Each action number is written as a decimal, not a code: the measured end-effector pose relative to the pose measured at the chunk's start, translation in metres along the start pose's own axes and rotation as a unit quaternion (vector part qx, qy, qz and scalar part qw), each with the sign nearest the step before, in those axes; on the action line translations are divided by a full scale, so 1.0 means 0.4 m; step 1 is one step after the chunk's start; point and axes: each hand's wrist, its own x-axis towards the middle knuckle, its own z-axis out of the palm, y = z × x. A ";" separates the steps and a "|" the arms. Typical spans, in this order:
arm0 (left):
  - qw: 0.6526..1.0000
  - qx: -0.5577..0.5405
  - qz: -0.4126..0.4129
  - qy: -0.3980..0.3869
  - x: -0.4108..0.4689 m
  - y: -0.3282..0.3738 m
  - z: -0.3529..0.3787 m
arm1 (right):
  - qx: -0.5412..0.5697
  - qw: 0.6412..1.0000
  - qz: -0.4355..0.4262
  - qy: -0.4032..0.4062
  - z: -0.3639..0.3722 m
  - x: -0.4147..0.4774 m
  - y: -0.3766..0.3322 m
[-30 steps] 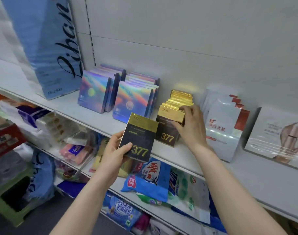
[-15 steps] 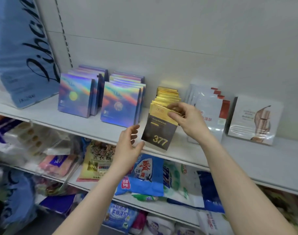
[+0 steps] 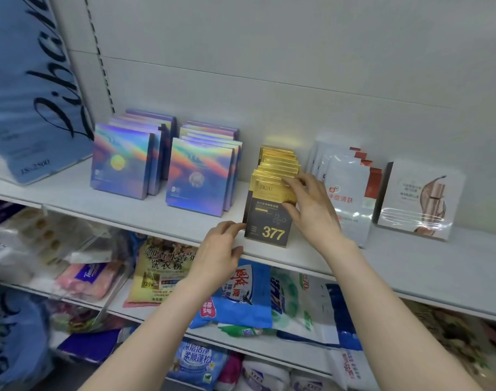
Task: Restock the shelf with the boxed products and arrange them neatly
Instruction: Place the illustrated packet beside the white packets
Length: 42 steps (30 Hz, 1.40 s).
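Note:
A row of black-and-gold "377" boxes (image 3: 278, 162) stands on the white shelf (image 3: 410, 263). The front 377 box (image 3: 266, 221) stands upright at the shelf's front edge. My right hand (image 3: 311, 210) grips its upper right corner, fingers over the gold top and thumb on the black face. My left hand (image 3: 218, 249) touches the box's lower left edge with its fingertips, fingers loosely bent.
Two rows of holographic boxes (image 3: 122, 159) (image 3: 199, 176) stand to the left. A tall blue "Libell" pack (image 3: 29, 88) is at far left. White sachets (image 3: 351, 193) and a leg-print box (image 3: 419, 198) stand to the right. Bagged goods fill the lower shelf (image 3: 241, 300).
The 377 box went from my left hand to my right and now stands upright at the front of its row. My left hand has come to its lower left edge.

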 end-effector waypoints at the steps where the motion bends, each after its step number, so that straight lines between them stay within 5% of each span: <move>1: 1.000 0.003 0.010 0.009 0.000 0.001 -0.003 | -0.003 1.000 0.001 0.010 -0.004 -0.008 0.001; 9: 0.992 0.006 0.116 0.054 -0.032 0.039 -0.019 | -0.037 0.997 0.040 0.062 -0.058 -0.190 0.023; 22: 0.966 -0.179 0.182 -0.044 -0.184 0.296 0.209 | 0.106 0.935 0.326 0.091 -0.087 -0.719 0.138; 30: 0.943 -0.208 0.214 -0.144 -0.260 0.630 0.457 | 0.060 0.907 0.405 0.104 -0.263 -0.972 0.385; 42: 0.899 -0.232 0.319 -0.189 -0.266 1.243 0.795 | -0.042 0.866 0.482 0.125 -0.643 -1.235 0.866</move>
